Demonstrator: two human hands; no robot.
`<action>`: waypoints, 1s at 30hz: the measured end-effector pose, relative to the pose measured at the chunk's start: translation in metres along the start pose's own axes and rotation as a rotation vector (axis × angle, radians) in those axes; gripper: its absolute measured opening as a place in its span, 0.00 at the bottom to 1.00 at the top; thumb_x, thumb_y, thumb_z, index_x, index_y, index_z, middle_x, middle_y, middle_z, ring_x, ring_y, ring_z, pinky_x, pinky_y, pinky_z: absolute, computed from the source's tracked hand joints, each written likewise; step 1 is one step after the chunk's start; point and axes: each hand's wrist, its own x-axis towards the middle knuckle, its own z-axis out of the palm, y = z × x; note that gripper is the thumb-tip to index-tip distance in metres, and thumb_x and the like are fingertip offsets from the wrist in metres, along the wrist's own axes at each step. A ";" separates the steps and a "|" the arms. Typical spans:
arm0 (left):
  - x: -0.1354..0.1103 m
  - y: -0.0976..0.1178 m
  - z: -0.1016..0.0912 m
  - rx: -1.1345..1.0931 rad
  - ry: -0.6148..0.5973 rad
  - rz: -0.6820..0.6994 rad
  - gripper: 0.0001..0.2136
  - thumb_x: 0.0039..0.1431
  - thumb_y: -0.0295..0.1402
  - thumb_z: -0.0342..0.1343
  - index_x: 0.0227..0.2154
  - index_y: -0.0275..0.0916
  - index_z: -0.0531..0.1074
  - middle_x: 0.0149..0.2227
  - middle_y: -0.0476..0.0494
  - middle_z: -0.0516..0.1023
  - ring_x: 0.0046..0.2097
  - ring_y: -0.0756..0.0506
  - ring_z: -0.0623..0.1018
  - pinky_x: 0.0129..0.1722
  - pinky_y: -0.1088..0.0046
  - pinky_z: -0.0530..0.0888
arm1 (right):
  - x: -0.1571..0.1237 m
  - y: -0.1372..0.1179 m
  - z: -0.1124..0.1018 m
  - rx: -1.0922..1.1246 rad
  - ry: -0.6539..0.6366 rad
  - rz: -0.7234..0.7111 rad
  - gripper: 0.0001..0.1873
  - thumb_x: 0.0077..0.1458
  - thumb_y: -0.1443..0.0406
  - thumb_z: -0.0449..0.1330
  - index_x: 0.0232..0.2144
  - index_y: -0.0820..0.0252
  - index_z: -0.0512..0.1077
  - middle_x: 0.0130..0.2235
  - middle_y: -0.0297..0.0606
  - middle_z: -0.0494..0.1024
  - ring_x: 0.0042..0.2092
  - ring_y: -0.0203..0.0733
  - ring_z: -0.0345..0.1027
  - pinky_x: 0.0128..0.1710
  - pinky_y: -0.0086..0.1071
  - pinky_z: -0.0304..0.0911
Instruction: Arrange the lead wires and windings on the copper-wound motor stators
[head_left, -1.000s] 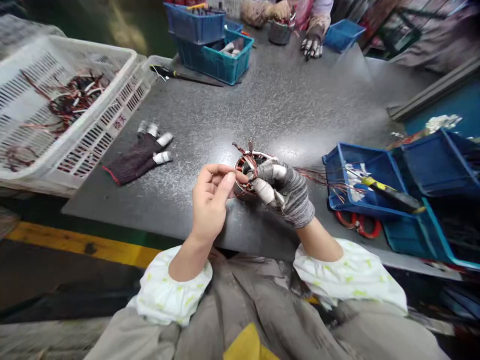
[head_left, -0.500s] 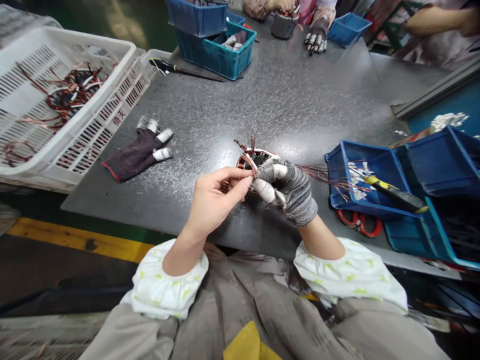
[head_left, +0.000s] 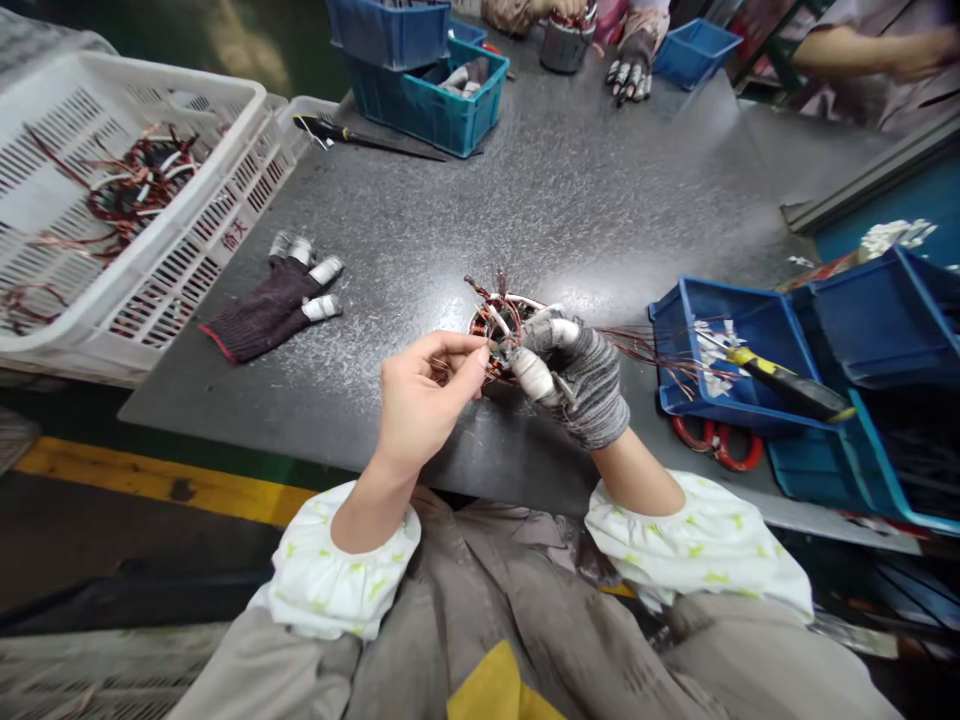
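A motor stator (head_left: 499, 330) with copper windings and loose leads sits in my right hand (head_left: 577, 378), which wears a grey knit glove with white-taped fingers. Its wires bristle upward, and a bundle of thin copper leads runs right from it. My bare left hand (head_left: 427, 380) is at the stator's near edge, thumb and forefinger pinched together on what looks like a thin wire. The stator's underside is hidden by my hands.
A dark glove with taped fingers (head_left: 281, 310) lies on the grey table (head_left: 570, 190). A white crate (head_left: 210, 240) holds wire scraps at left; blue bins (head_left: 720, 350) and a yellow-handled tool (head_left: 787, 395) stand at right. A co-worker's gloved hand (head_left: 632, 65) is across the table.
My left hand has drawn slightly left, away from the stator's middle, its fingertips still pinched. The camera view has shifted a little.
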 end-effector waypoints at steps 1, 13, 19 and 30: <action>0.000 -0.001 0.000 -0.015 -0.004 -0.002 0.05 0.55 0.34 0.70 0.30 0.37 0.83 0.21 0.50 0.78 0.21 0.53 0.73 0.21 0.80 0.70 | 0.000 0.000 0.000 0.003 -0.016 0.008 0.07 0.58 0.66 0.66 0.27 0.57 0.75 0.30 0.34 0.79 0.29 0.36 0.71 0.30 0.32 0.67; -0.002 -0.013 -0.002 -0.069 0.071 0.003 0.11 0.54 0.40 0.72 0.31 0.38 0.81 0.23 0.51 0.78 0.21 0.54 0.73 0.22 0.81 0.70 | -0.005 -0.002 -0.009 0.228 0.017 0.281 0.11 0.59 0.54 0.70 0.34 0.53 0.79 0.38 0.34 0.85 0.38 0.41 0.80 0.44 0.37 0.77; -0.012 -0.005 0.004 0.054 0.098 0.095 0.10 0.57 0.39 0.70 0.32 0.38 0.80 0.23 0.51 0.76 0.23 0.54 0.73 0.24 0.80 0.71 | -0.003 -0.002 -0.008 0.166 0.008 0.242 0.13 0.62 0.53 0.69 0.34 0.54 0.79 0.35 0.34 0.84 0.35 0.41 0.78 0.40 0.36 0.76; -0.023 -0.006 0.009 0.198 0.114 0.210 0.04 0.61 0.33 0.65 0.33 0.39 0.80 0.25 0.52 0.79 0.24 0.54 0.73 0.25 0.80 0.70 | -0.002 -0.003 -0.007 0.130 0.017 0.186 0.07 0.61 0.59 0.68 0.33 0.54 0.78 0.33 0.32 0.84 0.34 0.39 0.78 0.38 0.32 0.75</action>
